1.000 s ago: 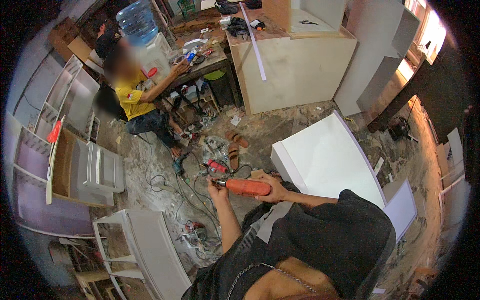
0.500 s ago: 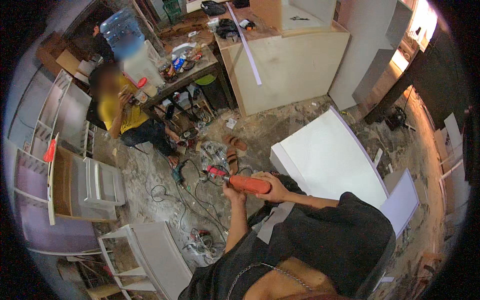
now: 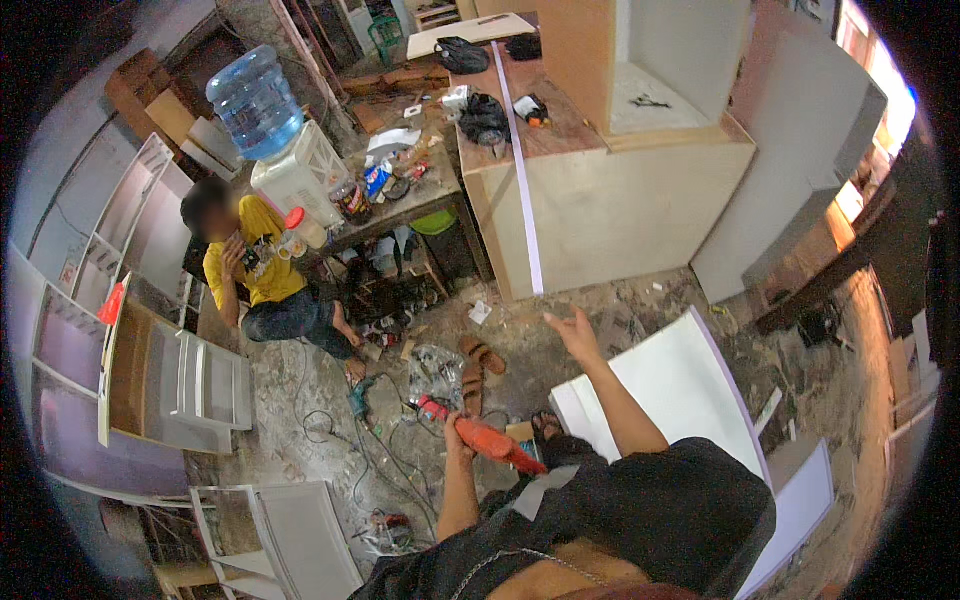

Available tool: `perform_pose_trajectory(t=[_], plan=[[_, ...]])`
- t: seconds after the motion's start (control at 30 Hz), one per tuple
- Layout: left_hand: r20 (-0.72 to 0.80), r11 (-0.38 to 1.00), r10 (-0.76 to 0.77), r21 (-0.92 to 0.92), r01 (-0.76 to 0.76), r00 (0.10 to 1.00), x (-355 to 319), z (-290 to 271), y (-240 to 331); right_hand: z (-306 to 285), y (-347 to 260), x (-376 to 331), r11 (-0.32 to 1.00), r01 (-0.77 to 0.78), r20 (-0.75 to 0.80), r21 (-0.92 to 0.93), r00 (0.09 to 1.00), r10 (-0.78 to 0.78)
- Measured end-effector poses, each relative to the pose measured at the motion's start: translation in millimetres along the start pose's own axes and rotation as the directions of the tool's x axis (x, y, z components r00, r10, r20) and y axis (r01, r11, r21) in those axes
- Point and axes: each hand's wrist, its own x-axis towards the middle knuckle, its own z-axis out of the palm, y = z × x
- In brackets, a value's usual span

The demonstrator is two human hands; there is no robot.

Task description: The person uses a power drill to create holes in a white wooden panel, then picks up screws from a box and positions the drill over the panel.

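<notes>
My left hand [image 3: 457, 438] is closed around a long orange-red tool [image 3: 500, 448] with a pinkish-red tip, whose exact kind I cannot make out. The tool's tip points up and left, and its back end slopes down near my body. My right hand [image 3: 574, 335] is stretched forward with its fingers apart and nothing in it. Just beyond those fingers is the lower end of a long pale strip [image 3: 521, 190], which lies over the cabinet top and hangs down its front. Below the hand is a white panel [image 3: 660, 385].
A seated person in a yellow shirt [image 3: 268, 250] is at the left, beside a water dispenser [image 3: 300, 175] and a cluttered table [image 3: 440, 185]. Brown sandals [image 3: 472, 385], a green drill [image 3: 358, 398] and cords lie on the floor. White cabinet frames [image 3: 300, 530] stand lower left.
My right hand has left the tool and reached forward with its fingers spread. My left hand keeps the tool, now tilted lower. The view has shifted, showing more of the cabinet top.
</notes>
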Motion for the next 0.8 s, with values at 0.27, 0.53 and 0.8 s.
perform_pose_trajectory(t=[0.27, 0.53, 0.8], plan=[[-0.108, 0.992, -0.081, 0.091, 0.091, 0.991, 26, 30, -41, 38, -21, 139, 0.977, 0.041, -0.053, 0.211, 0.998, -0.031], [-0.233, 0.988, -0.147, 0.003, 0.151, 0.961, 31, 9, -24, -28, -25, 109, 0.982, 0.108, -0.201, -0.154, 0.97, -0.138], [-0.34, 0.994, -0.08, 0.048, 0.102, 0.937, 32, 25, -20, -39, -63, 253, 0.908, 0.36, -0.23, -0.213, 0.885, -0.405]])
